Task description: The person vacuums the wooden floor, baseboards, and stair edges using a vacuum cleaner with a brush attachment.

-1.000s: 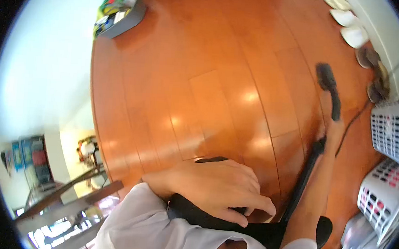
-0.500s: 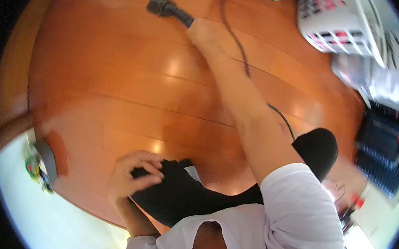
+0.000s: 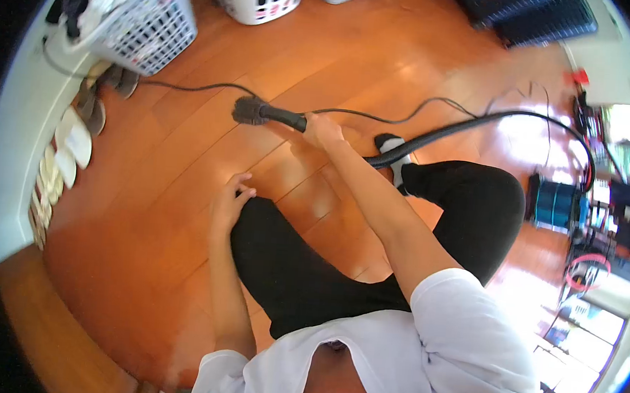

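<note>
Head view: vacuum wand is over the floor, off the edge with the basket. My right hand has its fingers clenched round it; left hand is released, fingers loosely bent by the knee. I'd guess light, stiff wand, soft brush, springy hose that tugs; grip behind the brush. Forearm hides the hose joint; can't tell if bristles touch down.

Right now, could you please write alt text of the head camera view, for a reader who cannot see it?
A person's right hand holds a black brush attachment above a wooden floor, with a black hose curving away to the right. The left hand is beside the left knee. Pale laundry baskets stand at upper left, near footwear along a wall.
</note>
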Action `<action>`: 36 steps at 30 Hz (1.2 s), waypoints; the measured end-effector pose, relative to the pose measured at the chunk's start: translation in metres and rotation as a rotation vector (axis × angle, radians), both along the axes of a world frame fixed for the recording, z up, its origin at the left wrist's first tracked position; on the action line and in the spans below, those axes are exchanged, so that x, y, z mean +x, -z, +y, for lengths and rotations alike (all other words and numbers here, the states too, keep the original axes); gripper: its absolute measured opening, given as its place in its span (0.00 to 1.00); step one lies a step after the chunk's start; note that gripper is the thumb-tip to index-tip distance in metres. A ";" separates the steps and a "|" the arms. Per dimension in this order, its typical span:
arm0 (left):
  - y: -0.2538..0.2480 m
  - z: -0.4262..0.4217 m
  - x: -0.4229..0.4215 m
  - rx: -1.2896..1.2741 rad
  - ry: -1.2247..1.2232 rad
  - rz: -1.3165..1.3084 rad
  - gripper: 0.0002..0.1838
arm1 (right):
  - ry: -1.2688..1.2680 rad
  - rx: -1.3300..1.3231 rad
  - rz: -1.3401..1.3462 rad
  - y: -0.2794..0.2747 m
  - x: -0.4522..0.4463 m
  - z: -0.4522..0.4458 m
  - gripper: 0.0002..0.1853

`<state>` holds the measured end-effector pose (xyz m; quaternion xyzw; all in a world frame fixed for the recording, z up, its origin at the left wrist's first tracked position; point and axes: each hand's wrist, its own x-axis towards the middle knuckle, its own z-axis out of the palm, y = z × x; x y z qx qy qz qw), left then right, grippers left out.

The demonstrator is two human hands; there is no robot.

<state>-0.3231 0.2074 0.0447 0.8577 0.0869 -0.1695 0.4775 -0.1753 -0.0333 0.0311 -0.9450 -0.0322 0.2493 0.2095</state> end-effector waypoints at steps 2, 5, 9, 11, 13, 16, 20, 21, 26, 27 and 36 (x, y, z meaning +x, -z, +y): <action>-0.003 -0.025 0.018 0.063 0.080 -0.020 0.15 | 0.006 -0.020 0.049 -0.008 -0.026 -0.026 0.16; 0.017 -0.045 0.025 0.051 0.144 0.013 0.11 | 0.037 -0.028 0.118 0.015 -0.081 -0.065 0.16; 0.015 -0.050 0.029 -0.041 0.111 0.057 0.08 | 0.156 -0.048 0.116 0.033 -0.163 -0.125 0.17; 0.014 -0.053 0.024 -0.068 0.083 0.072 0.08 | 0.252 -0.089 0.075 0.038 -0.180 -0.156 0.16; 0.023 -0.051 0.023 -0.107 0.070 0.070 0.09 | 0.384 -0.135 0.026 0.055 -0.175 -0.190 0.17; -0.010 -0.068 0.027 0.175 0.091 0.115 0.10 | 0.667 -0.152 -0.093 0.074 -0.159 -0.243 0.18; -0.010 -0.090 0.034 0.218 0.131 0.117 0.12 | 0.938 -0.066 -0.055 0.061 -0.143 -0.293 0.20; -0.012 -0.098 0.036 0.221 0.146 0.114 0.12 | 0.994 -0.061 -0.064 0.063 -0.147 -0.299 0.20; -0.012 -0.125 0.044 0.281 0.239 0.081 0.12 | 0.845 -0.067 -0.037 0.075 -0.211 -0.276 0.19; -0.013 -0.133 0.046 0.305 0.259 0.085 0.11 | 0.744 -0.078 -0.020 0.060 -0.227 -0.265 0.18; -0.016 -0.160 0.046 0.412 0.274 0.039 0.11 | 0.973 -0.175 -0.107 0.087 -0.195 -0.375 0.15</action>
